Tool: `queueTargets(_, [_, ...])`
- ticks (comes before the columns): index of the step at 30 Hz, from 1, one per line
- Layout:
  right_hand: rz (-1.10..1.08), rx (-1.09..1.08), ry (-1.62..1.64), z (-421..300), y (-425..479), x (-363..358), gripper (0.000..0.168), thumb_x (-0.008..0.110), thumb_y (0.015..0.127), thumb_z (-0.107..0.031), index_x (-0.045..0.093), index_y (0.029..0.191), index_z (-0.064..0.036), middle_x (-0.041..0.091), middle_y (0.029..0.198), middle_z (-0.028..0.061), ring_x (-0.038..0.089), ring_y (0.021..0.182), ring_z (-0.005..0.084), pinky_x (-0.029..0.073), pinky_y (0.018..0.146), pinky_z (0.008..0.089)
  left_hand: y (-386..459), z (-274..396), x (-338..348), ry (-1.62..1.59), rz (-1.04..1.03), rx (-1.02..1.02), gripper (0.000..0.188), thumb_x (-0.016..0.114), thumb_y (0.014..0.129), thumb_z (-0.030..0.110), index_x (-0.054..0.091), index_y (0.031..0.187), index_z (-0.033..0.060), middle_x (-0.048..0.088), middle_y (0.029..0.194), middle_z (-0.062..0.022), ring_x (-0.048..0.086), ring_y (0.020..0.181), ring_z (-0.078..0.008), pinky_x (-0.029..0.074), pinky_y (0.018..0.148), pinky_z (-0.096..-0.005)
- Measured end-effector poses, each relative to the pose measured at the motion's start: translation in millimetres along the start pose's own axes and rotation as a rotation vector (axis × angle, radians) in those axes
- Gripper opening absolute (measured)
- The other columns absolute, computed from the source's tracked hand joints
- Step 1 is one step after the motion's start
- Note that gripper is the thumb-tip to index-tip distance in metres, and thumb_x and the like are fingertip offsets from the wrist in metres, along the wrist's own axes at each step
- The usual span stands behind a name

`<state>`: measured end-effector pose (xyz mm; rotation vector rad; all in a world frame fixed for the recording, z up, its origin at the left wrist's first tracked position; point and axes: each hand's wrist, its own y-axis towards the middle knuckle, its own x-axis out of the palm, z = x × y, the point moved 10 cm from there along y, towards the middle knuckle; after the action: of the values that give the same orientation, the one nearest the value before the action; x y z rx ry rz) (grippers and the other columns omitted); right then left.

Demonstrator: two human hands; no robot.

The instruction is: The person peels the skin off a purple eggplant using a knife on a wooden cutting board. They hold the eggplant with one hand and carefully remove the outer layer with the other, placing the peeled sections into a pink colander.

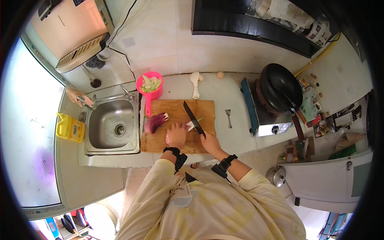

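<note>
On a wooden cutting board [189, 144], my left hand [177, 135] holds down a purple eggplant, mostly hidden under the fingers. Its white-and-purple stem end [190, 125] shows just right of my fingertips. My right hand [211, 144] grips the handle of a dark-bladed kitchen knife [191, 113]. The blade points up and left, lying across the green stem at the eggplant's end; whether it has cut in, I cannot tell. A second purple eggplant [154, 123] lies on the board's left part, its pale cap towards the upper right.
A pink long-handled scoop [153, 95] with pale green vegetable pieces overlaps the board's top left. Left is a steel sink [103, 141]; right is a gas stove [267, 123] with a black wok [277, 87]. A peeler [228, 118], white spoon [195, 81] and egg [220, 75] lie on the counter.
</note>
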<state>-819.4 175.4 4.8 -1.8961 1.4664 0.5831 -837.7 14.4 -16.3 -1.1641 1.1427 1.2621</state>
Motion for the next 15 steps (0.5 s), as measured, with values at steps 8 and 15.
queueTargets(8, [-0.087, 0.011, -0.031, -9.7, -6.0, -6.5, 0.026, 0.047, 0.093, -0.023, 0.056, 0.103, -0.001, 0.062, 0.08, 0.0263, 0.059, 0.077, 0.0446, 0.046, 0.067, 0.0496, 3.6, -2.9, 5.9, -0.054, -0.006, -0.001, 0.041, 0.039, 0.097, 0.043, 0.056, 0.122, 0.0152, 0.06, 0.11, -0.0091, 0.055, 0.105, -0.0291, 0.043, 0.083, -0.0495])
queueTargets(15, [-0.084, -0.039, -0.121, -10.6, 15.5, 9.6, 0.029, 0.046, 0.092, -0.022, 0.059, 0.103, 0.001, 0.064, 0.086, 0.0269, 0.06, 0.08, 0.0452, 0.048, 0.072, 0.051, 6.2, -2.6, 0.2, -0.097, -0.04, 0.039, 0.04, 0.04, 0.097, 0.042, 0.057, 0.122, 0.015, 0.061, 0.106, -0.0111, 0.055, 0.102, -0.0303, 0.043, 0.084, -0.0454])
